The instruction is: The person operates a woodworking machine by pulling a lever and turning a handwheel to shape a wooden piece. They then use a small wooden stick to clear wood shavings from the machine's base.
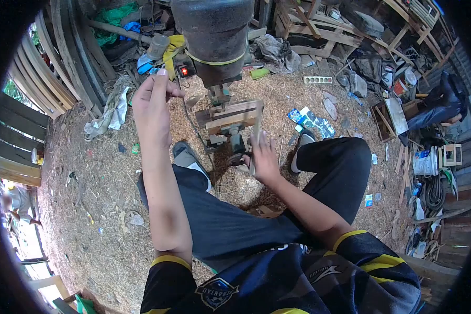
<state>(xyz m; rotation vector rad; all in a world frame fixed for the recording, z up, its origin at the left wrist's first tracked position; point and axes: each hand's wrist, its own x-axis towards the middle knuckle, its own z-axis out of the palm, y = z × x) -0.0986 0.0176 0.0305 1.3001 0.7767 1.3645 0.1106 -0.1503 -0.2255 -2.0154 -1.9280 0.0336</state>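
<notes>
A bench-type drilling machine with a dark motor housing [214, 31] stands in front of me. Under its head, a wooden block [230, 121] sits at the vise-like holder [238, 140]. My right hand [265, 159] is closed around the lower part of a thin wooden slat [258, 118], which stands on end beside the block's right side. My left hand [154, 97] is raised left of the machine, near a switch box with a lit red switch [183, 70]. Its fingers are curled; what they hold, if anything, is hidden.
Wood shavings [104, 183] cover the ground. A cable [186, 112] hangs from the switch box. A white power strip [318, 80] lies beyond the machine. Boards [63, 52] lean at the left. At the right are a person's legs [439, 107] and a white bucket [424, 162].
</notes>
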